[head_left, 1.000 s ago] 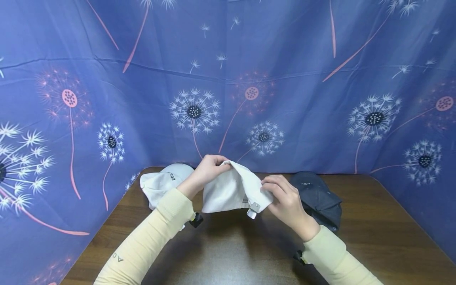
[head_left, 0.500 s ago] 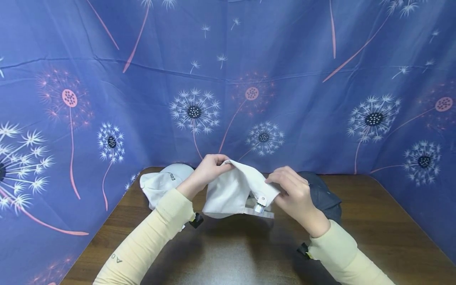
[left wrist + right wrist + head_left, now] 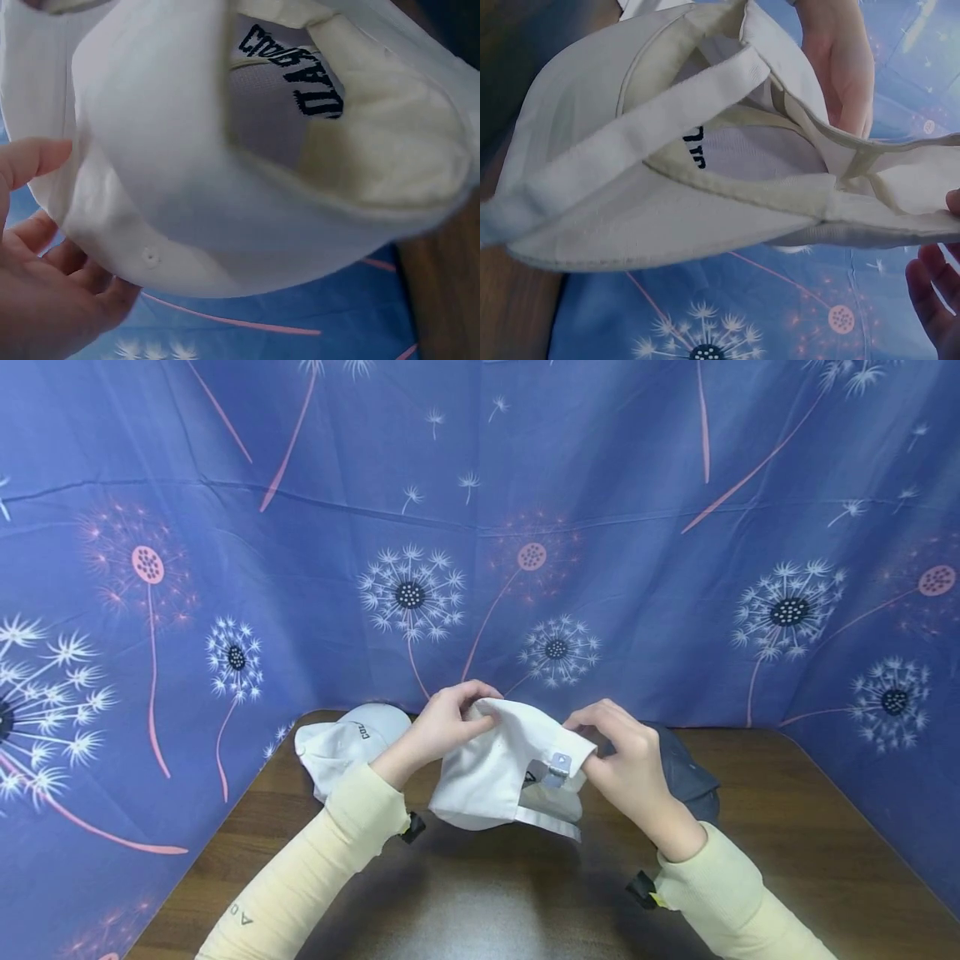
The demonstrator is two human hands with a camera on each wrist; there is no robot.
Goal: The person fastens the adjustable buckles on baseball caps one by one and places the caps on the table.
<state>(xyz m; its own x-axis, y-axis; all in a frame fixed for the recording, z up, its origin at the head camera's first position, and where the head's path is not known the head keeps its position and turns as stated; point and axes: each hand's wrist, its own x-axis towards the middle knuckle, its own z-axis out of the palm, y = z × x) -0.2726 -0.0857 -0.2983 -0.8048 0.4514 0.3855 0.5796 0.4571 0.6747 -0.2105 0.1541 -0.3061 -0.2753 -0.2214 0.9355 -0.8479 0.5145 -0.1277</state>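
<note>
A white baseball cap (image 3: 480, 772) is held up over the table, its back opening turned partly toward me. My left hand (image 3: 450, 722) pinches its crown between thumb and fingers. At the back edge, my right hand (image 3: 630, 764) grips the fabric close to a silvery buckle (image 3: 558, 767). The cap's strap (image 3: 547, 823) hangs loose at one end; in the right wrist view this strap (image 3: 630, 142) crosses in front of the brim. Black lettering (image 3: 292, 71) shows inside the cap in the left wrist view. The right fingertips are partly hidden behind the fabric.
A pale cap (image 3: 330, 756) with dark lettering lies at the table's back left. Behind my right hand sits a dark cap (image 3: 686, 781), partly covered by that hand. The brown wooden table (image 3: 810, 843) ends at a blue dandelion-print cloth (image 3: 637, 568).
My right hand has moved right and slightly up with the cap's back edge. The back opening has widened and the loose strap has come into view. My left hand stays nearly in place.
</note>
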